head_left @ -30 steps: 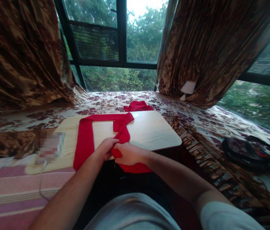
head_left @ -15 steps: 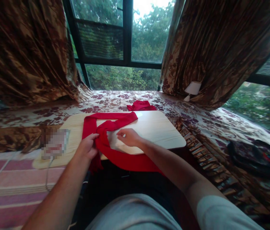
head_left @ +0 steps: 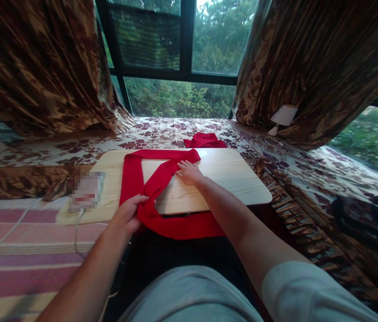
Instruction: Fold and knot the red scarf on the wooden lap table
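Red strip (head_left: 131,179) over board (head_left: 232,179), corded device (head_left: 86,192) left, red bundle (head_left: 205,140) behind

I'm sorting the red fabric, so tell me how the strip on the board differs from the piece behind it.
The red strip is a long, bent band; the red cloth is a compact, crumpled heap. The left hand holds the strip, while no hand touches the cloth. Both are red fabric.

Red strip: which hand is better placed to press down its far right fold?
Probably the right hand: it is right beside that fold of the red strip. The left hand grips the strip at the wooden board's near edge, farther away.
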`<move>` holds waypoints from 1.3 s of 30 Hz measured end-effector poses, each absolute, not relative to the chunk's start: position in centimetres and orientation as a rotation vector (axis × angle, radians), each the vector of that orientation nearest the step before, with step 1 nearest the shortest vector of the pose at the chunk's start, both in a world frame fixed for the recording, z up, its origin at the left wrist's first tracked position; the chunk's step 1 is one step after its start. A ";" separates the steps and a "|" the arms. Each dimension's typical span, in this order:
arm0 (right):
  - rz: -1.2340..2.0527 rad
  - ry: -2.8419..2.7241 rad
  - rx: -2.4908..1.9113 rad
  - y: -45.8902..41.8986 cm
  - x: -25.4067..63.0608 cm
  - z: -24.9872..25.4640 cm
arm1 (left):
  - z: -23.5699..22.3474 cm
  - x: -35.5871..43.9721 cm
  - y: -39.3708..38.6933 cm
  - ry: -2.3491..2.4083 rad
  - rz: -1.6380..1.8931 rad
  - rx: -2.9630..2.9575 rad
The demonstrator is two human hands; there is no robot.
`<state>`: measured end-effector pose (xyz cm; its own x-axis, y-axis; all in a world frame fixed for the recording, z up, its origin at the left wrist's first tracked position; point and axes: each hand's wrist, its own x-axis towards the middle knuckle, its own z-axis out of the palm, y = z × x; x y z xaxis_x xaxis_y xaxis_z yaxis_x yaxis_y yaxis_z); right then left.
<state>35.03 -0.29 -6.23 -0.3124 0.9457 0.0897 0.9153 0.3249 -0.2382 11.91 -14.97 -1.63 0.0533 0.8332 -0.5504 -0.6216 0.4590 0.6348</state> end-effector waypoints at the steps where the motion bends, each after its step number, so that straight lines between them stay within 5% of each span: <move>1: 0.210 -2.382 -1.696 -0.3 35.1 -6.1 | -1.9 11.7 -15.6 1.028 1.102 0.279; 13: 0.375 -2.381 -1.685 0.8 35.4 -5.8 | -3.8 9.6 -20.7 1.022 0.895 0.757; 22: 0.348 -2.366 -1.692 0.8 35.4 -6.2 | -4.9 9.1 -22.1 0.921 1.054 0.483; 39: 0.332 -2.336 -1.688 0.2 35.3 -6.1 | -1.1 3.2 -22.3 0.688 1.250 0.426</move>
<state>35.30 0.24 -6.06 -0.3042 0.9507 0.0603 0.8962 0.3071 -0.3203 3.17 -22.35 -1.13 0.1574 0.9580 -0.2398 -0.7152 0.2780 0.6413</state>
